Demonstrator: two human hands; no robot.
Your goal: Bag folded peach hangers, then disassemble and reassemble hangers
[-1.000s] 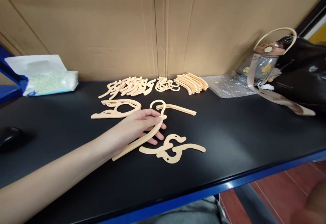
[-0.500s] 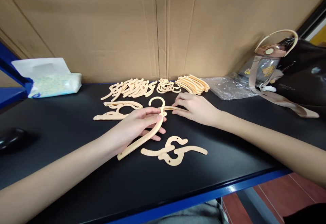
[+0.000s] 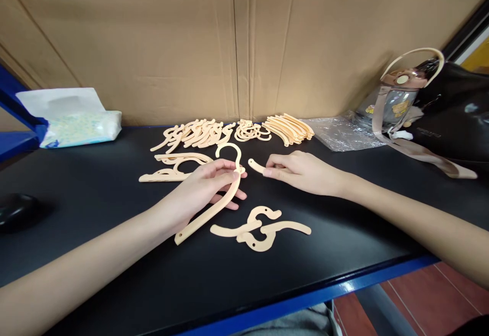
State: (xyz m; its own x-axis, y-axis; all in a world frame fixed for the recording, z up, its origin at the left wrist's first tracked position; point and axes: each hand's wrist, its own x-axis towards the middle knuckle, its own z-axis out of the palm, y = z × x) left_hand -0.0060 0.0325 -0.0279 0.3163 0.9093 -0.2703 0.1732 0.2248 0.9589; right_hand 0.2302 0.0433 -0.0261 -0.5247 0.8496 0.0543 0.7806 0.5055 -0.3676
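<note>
My left hand (image 3: 202,185) is closed on a beige plastic hanger half with a hook (image 3: 214,201), held just above the black table (image 3: 95,234). My right hand (image 3: 301,172) grips a second beige hanger arm (image 3: 255,165), whose rounded end pokes out toward the left hand. The two pieces are a short gap apart. Two loose curly beige pieces (image 3: 260,226) lie in front of both hands. An assembled beige hanger (image 3: 173,166) lies just left of my left hand.
Rows of beige hanger parts (image 3: 233,131) line the back of the table before a cardboard wall. A tissue pack (image 3: 72,119) sits back left, a black mouse (image 3: 17,211) at the left edge. A plastic bag (image 3: 342,132), water bottle (image 3: 393,99) and black bag (image 3: 458,117) crowd the right.
My right hand came into view, reached the arm piece lying behind the hook and picked it up. My left hand lifted its hooked piece slightly.
</note>
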